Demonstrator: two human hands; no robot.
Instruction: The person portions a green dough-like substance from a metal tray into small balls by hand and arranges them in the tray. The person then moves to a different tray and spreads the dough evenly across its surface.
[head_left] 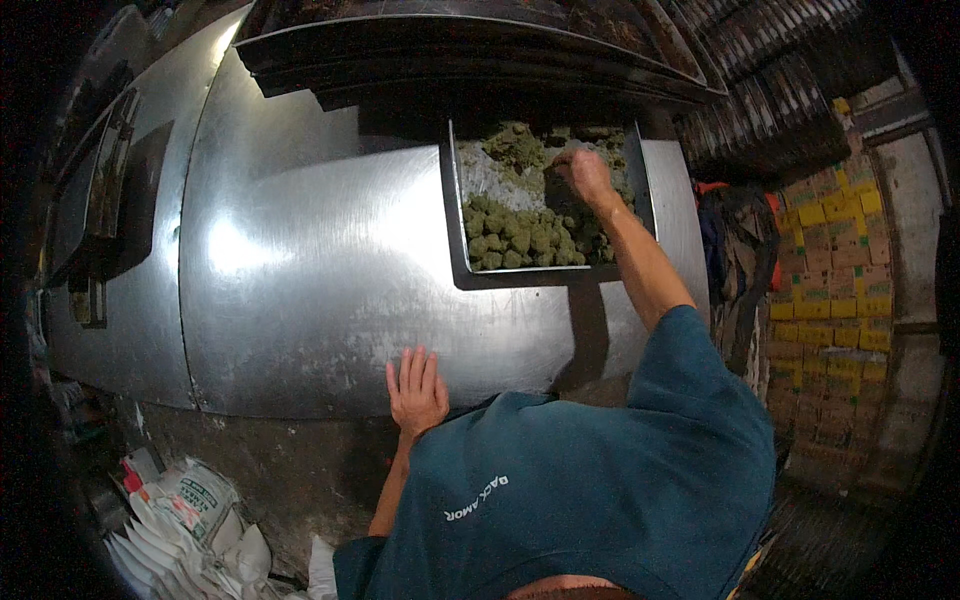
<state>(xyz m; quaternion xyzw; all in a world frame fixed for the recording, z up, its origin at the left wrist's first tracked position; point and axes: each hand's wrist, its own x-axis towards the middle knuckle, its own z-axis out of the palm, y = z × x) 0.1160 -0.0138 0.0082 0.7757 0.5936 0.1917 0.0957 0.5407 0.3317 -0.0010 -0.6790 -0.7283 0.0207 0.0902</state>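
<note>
My right hand [585,176] reaches over a shallow metal tray [458,262], its fingers drawn together. Whatever they hold, if anything, is hidden. Inside the tray, small rounded green lumps [515,232] are piled along the near side, and a looser, crumbly green mass [514,148] lies at the far side. Between them a bare, smeared patch of tray bottom shows. My left hand [416,392] lies flat at the near edge of the steel table [330,300], fingers stretched out and holding nothing.
Large dark baking trays [480,60] are stacked behind the green lumps, overhanging the table. Another metal tray [95,215] stands at the far left. White sacks [195,515] lie on the floor at lower left. Yellow and brown cartons [830,250] are stacked at right.
</note>
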